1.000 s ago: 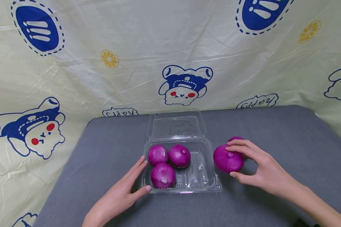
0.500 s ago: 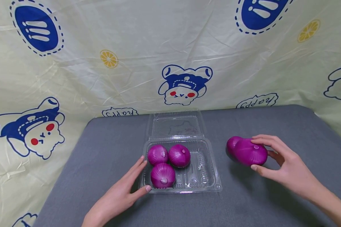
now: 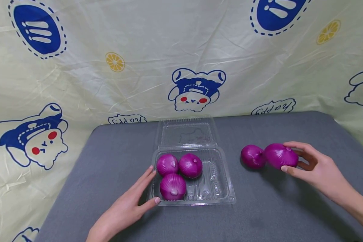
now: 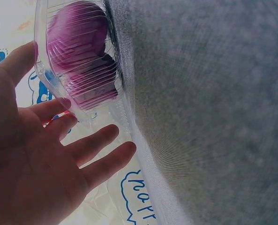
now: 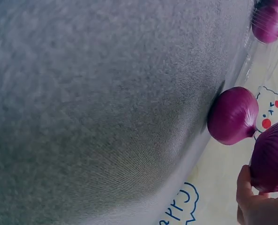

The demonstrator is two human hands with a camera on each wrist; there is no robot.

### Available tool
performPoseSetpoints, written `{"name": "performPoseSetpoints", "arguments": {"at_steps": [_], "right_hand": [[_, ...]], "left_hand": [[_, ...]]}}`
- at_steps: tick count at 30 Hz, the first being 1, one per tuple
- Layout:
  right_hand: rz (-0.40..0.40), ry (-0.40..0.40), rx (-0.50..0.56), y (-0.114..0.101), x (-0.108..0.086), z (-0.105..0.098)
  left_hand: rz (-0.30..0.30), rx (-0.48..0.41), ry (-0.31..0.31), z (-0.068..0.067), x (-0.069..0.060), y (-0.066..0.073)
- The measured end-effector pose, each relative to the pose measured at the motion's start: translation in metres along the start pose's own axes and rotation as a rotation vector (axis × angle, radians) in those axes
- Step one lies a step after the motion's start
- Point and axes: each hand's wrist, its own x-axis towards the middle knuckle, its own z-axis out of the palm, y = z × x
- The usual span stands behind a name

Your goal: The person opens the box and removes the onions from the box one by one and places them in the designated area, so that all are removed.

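Observation:
My right hand (image 3: 317, 168) grips a purple onion (image 3: 279, 156) between thumb and fingers, and in the right wrist view this onion (image 5: 272, 159) is off the table. Just left of it another onion (image 3: 252, 157) rests on the cloth. Three more onions sit in the left half of a clear plastic clamshell box (image 3: 210, 198): a back-left onion (image 3: 167, 164), a back-right onion (image 3: 191, 165) and a front onion (image 3: 173, 187). With fingers extended, my left hand (image 3: 124, 208) touches the box's left side; the left wrist view shows its fingertips against the clear wall (image 4: 54, 89).
The box's transparent lid (image 3: 187, 132) lies folded back behind it. A grey cloth (image 3: 118, 148) covers the table, whose far edge meets a patterned curtain (image 3: 139, 43). The right half of the box floor shows bare ribbed plastic.
My right hand has moved the held onion rightward and slightly back, away from the box's right edge. The onion behind it has come into full view. The left hand has stayed in place.

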Motion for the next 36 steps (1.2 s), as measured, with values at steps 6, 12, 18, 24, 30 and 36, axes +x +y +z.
{"name": "performPoseSetpoints", "arguments": {"at_steps": [6, 12, 18, 24, 30, 36], "right_hand": [[0.105, -0.007, -0.048, 0.012, 0.005, -0.010], [0.151, -0.055, -0.156, 0.026, 0.011, -0.016], [0.150, -0.154, -0.176, 0.039, 0.018, -0.018], [0.114, -0.181, -0.213, 0.046, 0.024, -0.018], [0.107, -0.214, -0.203, 0.049, 0.028, -0.016], [0.140, -0.255, -0.198, 0.051, 0.030, -0.014]], "left_hand": [[-0.002, 0.000, -0.002, 0.000, 0.000, 0.000], [0.000, 0.001, 0.004, 0.000, 0.000, 0.001], [0.000, 0.005, 0.006, 0.000, 0.000, 0.000], [-0.002, 0.006, -0.002, 0.000, 0.001, 0.000], [-0.010, 0.001, -0.002, 0.001, 0.000, 0.000], [-0.004, 0.006, -0.002, 0.000, 0.001, 0.000]]}}
